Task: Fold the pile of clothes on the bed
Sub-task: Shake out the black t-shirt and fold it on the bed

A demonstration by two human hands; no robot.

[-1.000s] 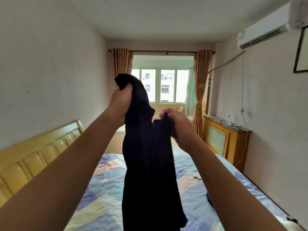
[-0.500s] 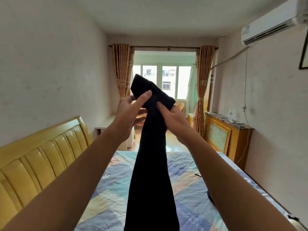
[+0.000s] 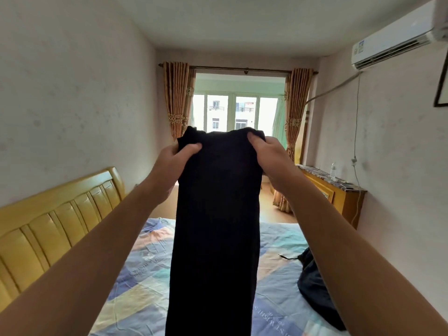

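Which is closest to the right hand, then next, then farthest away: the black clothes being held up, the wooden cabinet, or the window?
1. Black garment: gripped at its top edge by the right hand.
2. Wooden cabinet: against the right wall, beyond the hand.
3. Window: at the room's far end.

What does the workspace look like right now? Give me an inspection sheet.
Surface: bed with patchwork quilt.
Job's things: black garment held up, hanging down over the bed; dark clothes pile on the quilt at right.
Clutter: bottle and small items on the wooden cabinet.
Hands: left hand and right hand each grip a top corner.
Cables: cord hanging down the right wall.
Surroundings: headboard, curtained window, air conditioner.
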